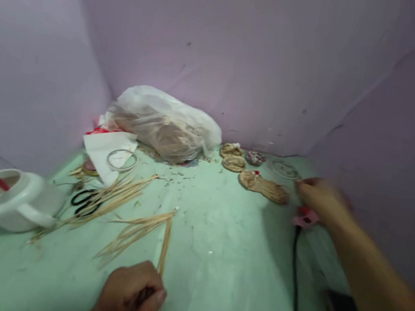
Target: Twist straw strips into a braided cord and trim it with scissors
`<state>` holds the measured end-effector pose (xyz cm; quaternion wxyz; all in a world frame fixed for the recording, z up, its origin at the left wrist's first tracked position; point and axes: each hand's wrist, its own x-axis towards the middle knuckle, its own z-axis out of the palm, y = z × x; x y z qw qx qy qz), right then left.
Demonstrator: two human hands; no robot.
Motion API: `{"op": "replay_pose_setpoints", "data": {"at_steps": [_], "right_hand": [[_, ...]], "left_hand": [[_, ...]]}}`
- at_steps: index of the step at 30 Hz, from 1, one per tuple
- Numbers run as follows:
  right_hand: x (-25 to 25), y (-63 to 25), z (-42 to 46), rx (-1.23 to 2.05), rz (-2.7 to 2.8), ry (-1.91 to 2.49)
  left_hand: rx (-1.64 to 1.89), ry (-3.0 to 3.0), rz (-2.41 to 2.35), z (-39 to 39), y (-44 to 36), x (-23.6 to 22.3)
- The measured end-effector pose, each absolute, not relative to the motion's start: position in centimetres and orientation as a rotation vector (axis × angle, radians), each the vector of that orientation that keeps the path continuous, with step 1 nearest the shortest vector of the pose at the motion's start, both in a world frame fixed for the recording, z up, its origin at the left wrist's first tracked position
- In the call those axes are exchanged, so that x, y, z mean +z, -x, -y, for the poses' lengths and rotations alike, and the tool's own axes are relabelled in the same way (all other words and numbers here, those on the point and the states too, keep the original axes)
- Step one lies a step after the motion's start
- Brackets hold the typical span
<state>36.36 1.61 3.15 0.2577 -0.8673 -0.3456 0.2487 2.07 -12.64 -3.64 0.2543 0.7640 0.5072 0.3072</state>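
Holding the left hand in a closed fist low over the green worktop, right up against the near leg of a forked bundle of pale straw strands; cannot tell whether clasping any of it. Holding the right hand out to the far right, blurred, fingertips close together beside a thin wire coil; cannot tell whether pinching it. Having a braided straw piece just left of that hand, and a pink fitting with a black cable just below.
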Motion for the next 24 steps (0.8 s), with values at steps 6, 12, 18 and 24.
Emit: {"op": "replay_pose_setpoints", "data": {"at_steps": [6, 12, 18, 24], "right_hand": [[3.1, -27.2, 3.0, 0.734, 1.503, 1.92], [-1.6, -18.9, 5.9, 1.035, 1.646, 1.765], [-3.9, -17.6, 6.5, 0.997, 1.539, 1.674], [-5.1, -17.1, 6.8, 1.178, 1.279, 1.541]], "left_hand": [[0.546, -2.195, -1.817, 5.3, -0.7, 0.4], [0.049, -2.296, -1.745, 2.4, -2.5, -1.0], [-0.001, -2.303, -1.719, 2.9, -3.3, -1.1], [0.177, -2.193, -1.714, 2.8, -3.1, -0.6]]}}
